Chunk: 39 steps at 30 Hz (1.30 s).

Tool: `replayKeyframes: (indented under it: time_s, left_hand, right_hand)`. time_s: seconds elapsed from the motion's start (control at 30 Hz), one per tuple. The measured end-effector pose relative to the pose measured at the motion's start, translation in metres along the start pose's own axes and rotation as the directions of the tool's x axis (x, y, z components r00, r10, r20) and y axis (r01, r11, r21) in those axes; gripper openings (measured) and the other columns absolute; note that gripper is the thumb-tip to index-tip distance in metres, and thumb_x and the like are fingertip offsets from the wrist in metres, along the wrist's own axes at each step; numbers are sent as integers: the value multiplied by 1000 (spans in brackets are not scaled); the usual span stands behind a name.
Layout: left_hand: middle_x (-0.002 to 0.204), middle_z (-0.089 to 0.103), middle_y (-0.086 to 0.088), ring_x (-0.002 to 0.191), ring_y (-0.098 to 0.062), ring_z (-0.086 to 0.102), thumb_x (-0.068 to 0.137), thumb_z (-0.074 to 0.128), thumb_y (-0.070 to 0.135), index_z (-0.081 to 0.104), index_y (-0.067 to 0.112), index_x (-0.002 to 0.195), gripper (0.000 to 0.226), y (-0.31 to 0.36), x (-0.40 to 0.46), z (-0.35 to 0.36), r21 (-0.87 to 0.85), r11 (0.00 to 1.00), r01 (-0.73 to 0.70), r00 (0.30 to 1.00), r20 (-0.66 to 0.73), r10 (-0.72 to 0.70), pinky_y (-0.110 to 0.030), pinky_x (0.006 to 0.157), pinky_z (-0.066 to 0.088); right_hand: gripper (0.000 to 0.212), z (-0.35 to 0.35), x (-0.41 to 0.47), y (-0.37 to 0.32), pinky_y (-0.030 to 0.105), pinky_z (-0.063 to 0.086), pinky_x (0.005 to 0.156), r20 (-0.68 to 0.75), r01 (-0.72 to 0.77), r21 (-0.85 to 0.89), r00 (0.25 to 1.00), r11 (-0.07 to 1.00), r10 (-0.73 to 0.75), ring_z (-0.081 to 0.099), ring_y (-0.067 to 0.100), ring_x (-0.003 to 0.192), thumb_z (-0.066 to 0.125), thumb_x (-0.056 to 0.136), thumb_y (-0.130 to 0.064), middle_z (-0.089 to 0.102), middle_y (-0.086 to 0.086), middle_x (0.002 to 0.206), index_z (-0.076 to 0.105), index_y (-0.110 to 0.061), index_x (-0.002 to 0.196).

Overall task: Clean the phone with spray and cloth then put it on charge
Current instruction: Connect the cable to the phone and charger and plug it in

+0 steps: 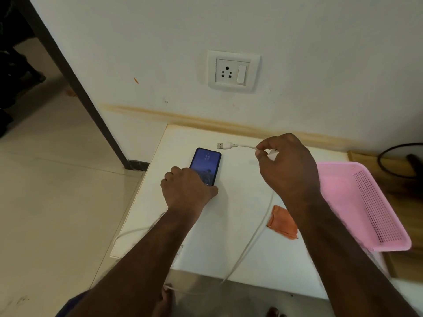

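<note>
A phone (206, 161) in a dark case lies flat on the white table (240, 225), its screen lit. My left hand (186, 187) grips the phone's near end, covering its lower part. My right hand (287, 165) is raised above the table and pinches a white charging cable (246, 146) just behind its USB plug (220, 145), which points left above the phone. The rest of the cable (248, 243) trails down across the table and off its front edge. An orange cloth (282, 221) lies folded on the table under my right forearm. No spray bottle is in view.
A wall socket with a switch (233, 70) sits on the white wall above the table. A pink perforated basket (366, 202) stands at the table's right side. A black cable (389, 161) loops behind it. Tiled floor lies to the left.
</note>
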<state>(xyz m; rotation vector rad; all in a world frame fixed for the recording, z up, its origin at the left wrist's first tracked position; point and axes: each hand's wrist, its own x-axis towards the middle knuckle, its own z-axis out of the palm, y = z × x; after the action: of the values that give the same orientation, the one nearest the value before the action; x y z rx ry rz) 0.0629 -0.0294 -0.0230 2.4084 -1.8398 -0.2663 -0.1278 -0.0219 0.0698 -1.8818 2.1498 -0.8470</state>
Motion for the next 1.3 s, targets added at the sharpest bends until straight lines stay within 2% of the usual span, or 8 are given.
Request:
replayKeyframes:
  time_s: [0.4,0.53,0.6,0.67,0.77,0.83,1.0,1.3]
  left_hand:
    - [96,42,-4,97,-25,59,50,61,94,49,9,116,108,5,-12,5,-38,998,44,996,81,-41,-34,76,44]
    - [107,55,-6,100,-24,54,67,51,89,52,11,113,91,16,-22,-11,-88,992,-88,991,-113,78,-35,85,45]
    - [102,62,2,95,-18,58,80,45,80,59,21,106,66,28,-31,-28,-468,861,-199,975,-186,124,-35,83,50]
    - [85,66,7,81,-12,63,76,40,86,63,28,92,64,39,-39,-47,-807,585,-80,994,-17,112,-34,74,55]
    - [92,74,7,85,-14,71,72,49,87,69,21,98,73,47,-45,-60,-928,307,211,960,255,111,-32,75,55]
    - [100,75,-1,87,-17,73,76,54,73,68,17,106,65,48,-45,-59,-948,190,254,955,277,108,-34,79,57]
    - [98,75,-5,84,-20,72,101,54,36,69,11,101,29,52,-37,-54,-973,7,230,965,229,132,-35,79,55]
    - [72,65,-3,69,-22,68,102,53,30,71,13,109,27,37,-16,-57,-961,-144,236,950,198,240,-33,73,57]
  right_hand:
    - [4,9,-13,22,22,38,64,41,-31,55,999,998,29,55,9,84,67,87,-32,56,-14,94,67,-35,88]
    - [4,5,-11,20,9,31,63,63,-60,107,997,992,54,52,3,81,67,87,-33,56,-15,94,66,-37,87]
    - [4,2,-10,17,7,31,64,78,-75,143,995,987,65,52,2,81,67,87,-33,58,-15,95,66,-37,86]
    - [5,-2,-10,12,6,31,65,86,-73,180,995,981,59,52,1,81,67,88,-33,59,-14,95,65,-37,86]
    - [2,-3,-14,5,6,31,65,108,-53,205,994,977,31,54,2,83,68,88,-33,60,-14,95,68,-34,90]
    - [5,-2,-20,2,6,30,64,126,-33,202,992,979,7,55,3,84,68,89,-34,60,-14,97,69,-33,94]
    - [14,5,-26,-2,5,32,67,199,23,175,978,984,-58,57,5,89,69,89,-35,61,-13,102,69,-30,102]
    - [56,-4,-9,12,11,41,51,429,-218,317,901,923,65,60,7,78,69,81,-22,56,-9,103,36,-35,125]
